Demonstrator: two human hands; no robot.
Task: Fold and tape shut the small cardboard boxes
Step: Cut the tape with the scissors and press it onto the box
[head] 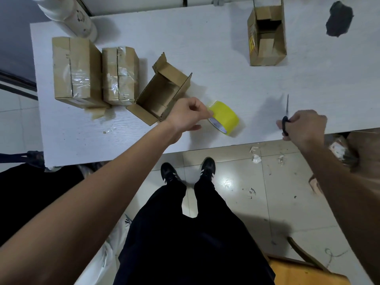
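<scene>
While two boxes already sealed with clear tape (72, 72) (119, 76) stand side by side at the upper left of the frame, an open small box (162, 90) lies just right of them with its flaps splayed and its inside showing, so it looks like the one in hand. Just beside its near corner, the left hand (186, 116) has its fingers curled at the edge of a yellow tape roll (224, 118) that stands tilted on the white table (205, 50); whether they pinch the roll itself or a loose tape end I cannot tell, but the grip suits pulling out a strip. At centre right, well apart from the roll, the right hand (303, 125) grips the dark handles of a pair of scissors (286, 114), blades closed and pointing away, likely kept ready to cut. A second open box (267, 36) stands at the upper right, probably waiting its turn, with a dark crumpled object (339, 19) farther right. A white cylinder (67, 15) sits at the upper left corner. Paper scraps (256, 157) litter the tiled floor below the table edge.
</scene>
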